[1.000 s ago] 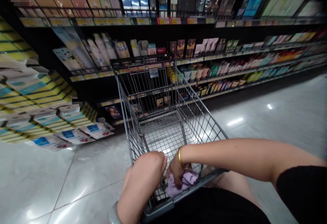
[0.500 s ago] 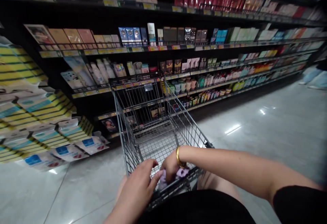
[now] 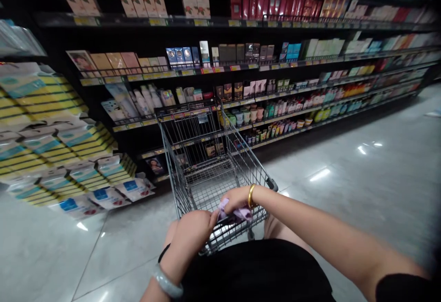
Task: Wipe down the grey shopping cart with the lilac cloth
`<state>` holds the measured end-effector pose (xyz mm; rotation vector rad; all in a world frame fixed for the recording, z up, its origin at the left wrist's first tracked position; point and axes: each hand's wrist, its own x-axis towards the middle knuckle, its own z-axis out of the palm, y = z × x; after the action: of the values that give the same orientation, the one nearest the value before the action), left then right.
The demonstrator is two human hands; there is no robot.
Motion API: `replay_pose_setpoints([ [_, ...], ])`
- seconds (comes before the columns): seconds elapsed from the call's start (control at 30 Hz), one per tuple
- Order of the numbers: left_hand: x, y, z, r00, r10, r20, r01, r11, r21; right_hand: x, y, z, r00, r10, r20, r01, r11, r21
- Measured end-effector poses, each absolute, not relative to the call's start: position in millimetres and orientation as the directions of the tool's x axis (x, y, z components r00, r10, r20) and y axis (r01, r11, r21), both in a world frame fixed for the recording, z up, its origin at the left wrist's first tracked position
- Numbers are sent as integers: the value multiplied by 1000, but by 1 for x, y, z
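A crumpled light purple cloth (image 3: 245, 214) lies across the near end of a metal shopping cart (image 3: 253, 164). My right hand (image 3: 236, 198), with a gold bangle at its wrist, is closed on the cloth from above. Part of the cloth bunches out below its fingers. My left hand (image 3: 195, 229) is closed at the cloth's left end, thumb and forefinger meeting the fabric; its other fingers are hidden beneath. A pale bangle (image 3: 167, 283) circles the left wrist. The cart's wire basket holds nothing that I can see.
Shelves (image 3: 193, 73) of boxes, bottles and jars run along the cart's far side and off to the right. Stacked yellow-and-white packs (image 3: 81, 139) stand at left. Shiny grey floor (image 3: 344, 164) extends to the right. My knees flank the cart's near end.
My right hand has risen out of the cart's near end, lifting the cloth into fuller view. My left hand has closed at the cloth's edge. The view has shifted slightly.
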<state>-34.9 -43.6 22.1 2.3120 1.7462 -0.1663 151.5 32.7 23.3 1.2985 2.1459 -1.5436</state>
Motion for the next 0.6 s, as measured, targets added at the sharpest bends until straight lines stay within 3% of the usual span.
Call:
replay_pose_setpoints([
  [0.17, -29, -56, 19, 313, 925, -214, 950, -307, 62, 162, 13, 22, -596, 594, -540, 704, 65, -707],
  [0.6, -17, -84, 34, 395, 905, -161, 918, -393, 43, 180, -27, 29, -538, 740, -405, 678, 95, -729],
])
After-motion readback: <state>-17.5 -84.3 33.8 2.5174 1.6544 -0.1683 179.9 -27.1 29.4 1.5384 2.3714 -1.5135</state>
